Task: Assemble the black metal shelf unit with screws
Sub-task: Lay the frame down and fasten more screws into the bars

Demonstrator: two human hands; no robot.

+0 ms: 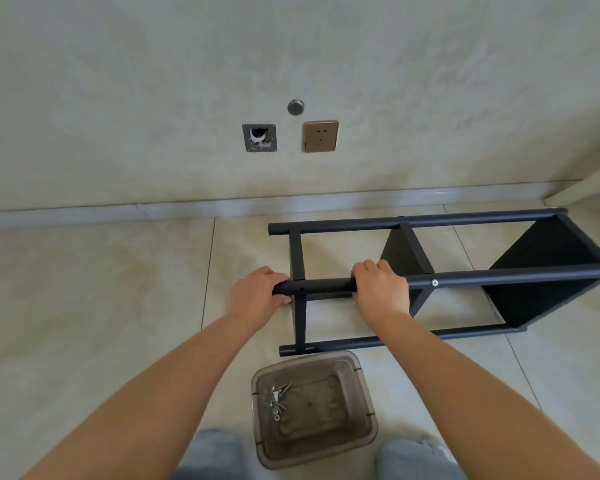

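Nearest the lens, at the bottom centre of the frame, a smoky translucent plastic tub (357,434) holding loose silver screws (278,398) is seen between two denim-clad knees. Above it, right of centre, the black metal shelf unit (440,277) is laid on its side on the beige tiled floor (101,289). Its nearest upper tube is clasped by the left hand (258,297) at the open end and by the right hand (381,284) further along. The frame is judged stiff, moderately light and smooth-coated, so it is best held by the tubes near the joints.

The tiled floor (101,289) carries the black shelf frame (465,275) (on its side) and a clear tub (368,431).
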